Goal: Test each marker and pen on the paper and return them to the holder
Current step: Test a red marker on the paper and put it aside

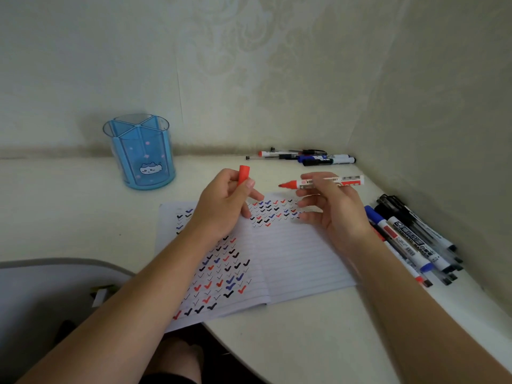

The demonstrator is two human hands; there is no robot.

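Pale surface [69, 212] set into a corner of cream patterned wall [249, 65]. Blue holder [141, 153] by the far edge, ticked paper [299, 256] at the near edge. Left hand [224, 203] pinching a red cap [244, 173]; right hand [335, 206] pinching the uncapped red marker [321, 182] above the paper. Pens [313, 157] along the far edge, more markers [415, 239] along the right.

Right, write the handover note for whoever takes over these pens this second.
Hands: the left hand pinches the red cap; the right hand holds the uncapped red marker off the paper.
Things: the holder stands back left, with no pens visible inside. The back pile lies by the wall, the right pile beside the paper.
Done: many ticks on the paper.
Left: tick if needed, recap, return everything to the holder.
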